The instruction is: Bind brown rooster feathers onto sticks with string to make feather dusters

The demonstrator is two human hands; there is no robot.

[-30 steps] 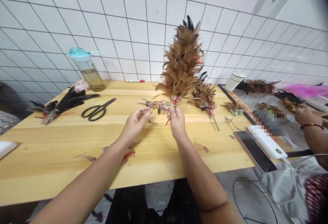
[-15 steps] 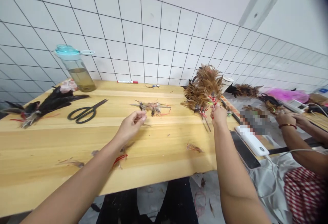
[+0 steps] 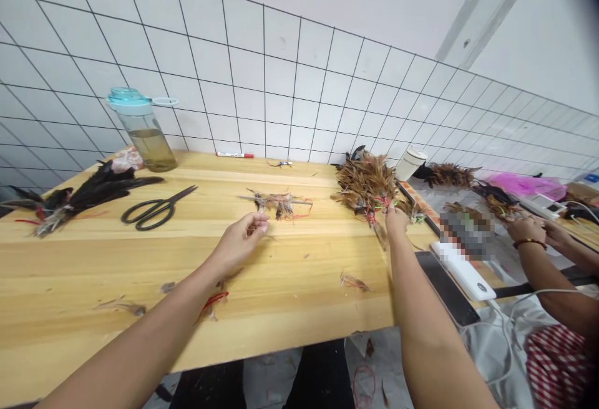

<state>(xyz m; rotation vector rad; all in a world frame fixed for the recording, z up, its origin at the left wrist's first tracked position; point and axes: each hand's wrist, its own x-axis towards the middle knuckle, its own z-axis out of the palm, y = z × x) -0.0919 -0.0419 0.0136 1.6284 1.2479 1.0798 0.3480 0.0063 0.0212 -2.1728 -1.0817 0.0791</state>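
Our right hand point(image 3: 397, 219) reaches out on a long straight arm, fingers closed on the tied stems of the brown feather bundle point(image 3: 367, 183) lying near the counter's point(image 3: 290, 284) right edge. Our left hand point(image 3: 241, 239) hovers loosely curled, seemingly empty, its fingertips hard to read. At ten o'clock lie scissors point(image 3: 156, 208); bare wood lies between.

On the table point(image 3: 290, 284), the scissors point(image 3: 156, 208) lie left of a small feather bundle point(image 3: 278, 202), with the bottle point(image 3: 143, 129) behind them by the wall. The feather pile point(image 3: 367, 183) sits at the right edge, the cup point(image 3: 410, 163) just beyond, the phone point(image 3: 447, 287) nearer.
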